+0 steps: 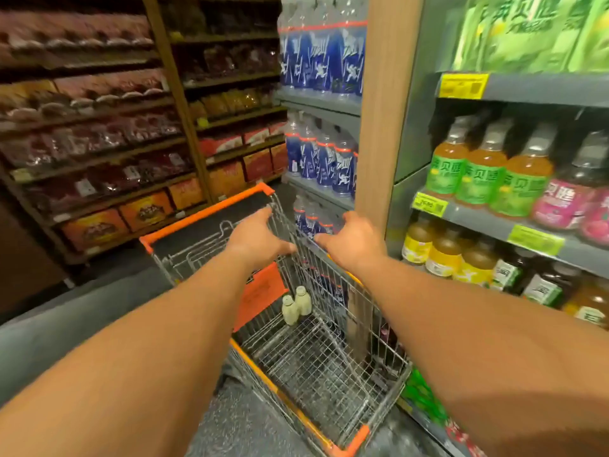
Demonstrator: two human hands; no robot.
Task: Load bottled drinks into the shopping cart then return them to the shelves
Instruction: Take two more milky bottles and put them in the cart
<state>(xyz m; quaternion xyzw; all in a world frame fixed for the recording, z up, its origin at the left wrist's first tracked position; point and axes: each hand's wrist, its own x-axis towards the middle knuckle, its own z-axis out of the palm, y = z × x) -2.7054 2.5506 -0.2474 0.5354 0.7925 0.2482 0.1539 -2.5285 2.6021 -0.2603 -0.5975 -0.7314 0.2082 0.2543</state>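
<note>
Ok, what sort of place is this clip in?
A supermarket aisle, most likely: a wire shopping cart, shelves of bottled juice drinks with yellow price tags, and rows of blue-labelled bottles.

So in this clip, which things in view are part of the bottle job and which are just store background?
Job:
shopping cart
two pale bottles in it
left hand, right hand at its rim
drink shelves

Background:
snack shelves
yellow price tags
</note>
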